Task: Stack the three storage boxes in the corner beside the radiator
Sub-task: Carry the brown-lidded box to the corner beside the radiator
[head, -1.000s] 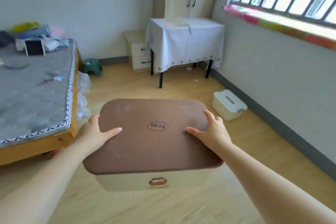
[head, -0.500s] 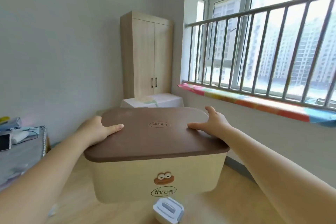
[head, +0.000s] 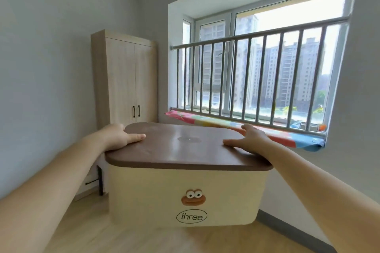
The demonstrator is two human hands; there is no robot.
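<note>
I hold a large cream storage box [head: 156, 195] with a brown lid [head: 185, 150] up in the air in front of me. Its front shows a brown cartoon face and the word "three". My left hand [head: 117, 136] grips the lid's left edge, thumb lying on top. My right hand [head: 249, 138] grips the right edge the same way. The box hangs clear of the wooden floor [head: 102, 236]. No other storage box and no radiator are in view.
A tall wooden wardrobe [head: 125, 80] stands in the far corner. A barred window [head: 257, 72] with a colourful cloth on its sill [head: 296, 137] fills the right wall. A black table leg [head: 100, 181] shows behind the box's left side.
The box has come up from low over the floor to chest height. My view has tilted up from the floor to the window. The small white box has left the view.
</note>
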